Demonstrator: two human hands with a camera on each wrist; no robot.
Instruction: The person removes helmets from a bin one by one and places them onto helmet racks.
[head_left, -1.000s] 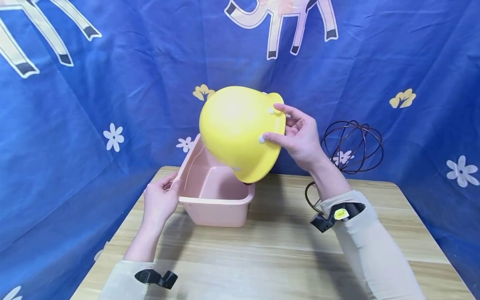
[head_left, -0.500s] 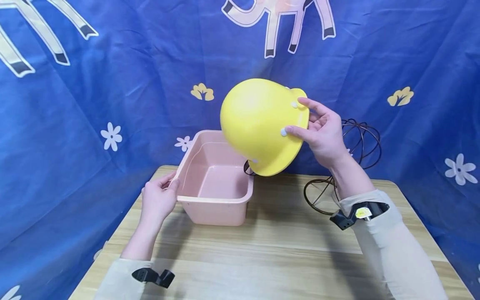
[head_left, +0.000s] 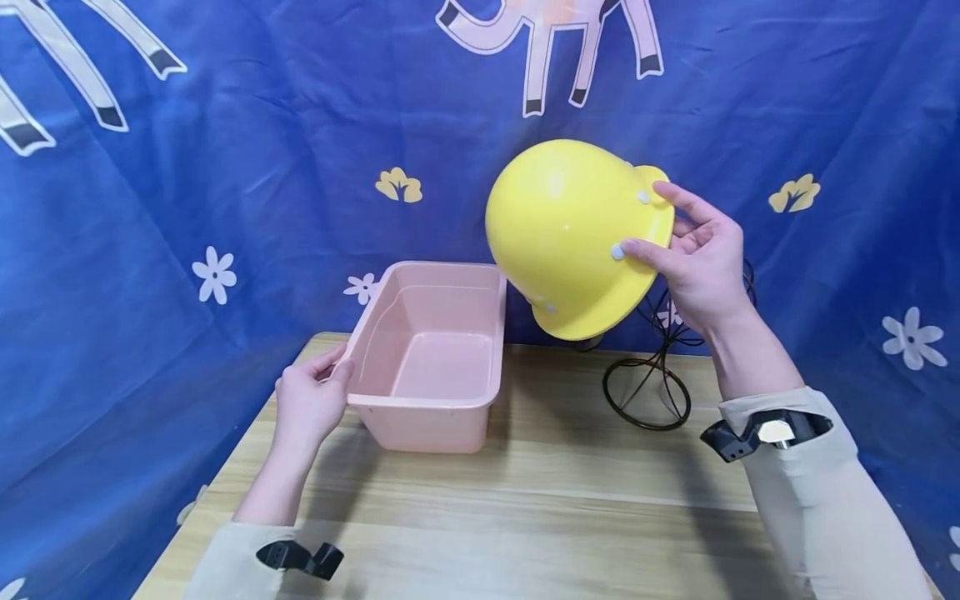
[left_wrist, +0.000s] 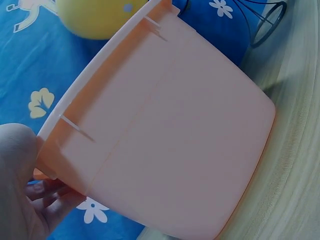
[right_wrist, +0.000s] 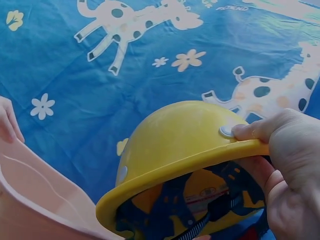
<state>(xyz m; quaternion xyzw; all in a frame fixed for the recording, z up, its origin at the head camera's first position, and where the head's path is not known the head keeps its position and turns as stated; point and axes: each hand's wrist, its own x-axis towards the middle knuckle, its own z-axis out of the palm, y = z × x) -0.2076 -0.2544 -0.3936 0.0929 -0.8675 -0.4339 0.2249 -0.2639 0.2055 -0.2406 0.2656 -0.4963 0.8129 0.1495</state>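
A yellow hard hat [head_left: 570, 237] is held in the air by my right hand [head_left: 708, 258], thumb on the shell by a white rivet and fingers at the rim. Its dark inner harness [right_wrist: 210, 205] and strap show in the right wrist view. At the table's back left stands a pink plastic tub [head_left: 431, 429], whose visible inside holds nothing. My left hand [head_left: 311, 400] pinches the tub's left rim near the front corner; the left wrist view shows the thumb above and fingers under that rim. The hat hangs above and to the right of the tub, apart from it.
A dark wire stand [head_left: 652, 396] with a round base stands on the wooden table [head_left: 525, 517] at the back right, partly behind my right hand and the hat. Close behind the table hangs a blue printed cloth [head_left: 300, 192].
My right hand has carried the hard hat from over the tub rightwards and a little upwards, uncovering the tub's inside. The left hand has kept its grip on the rim.
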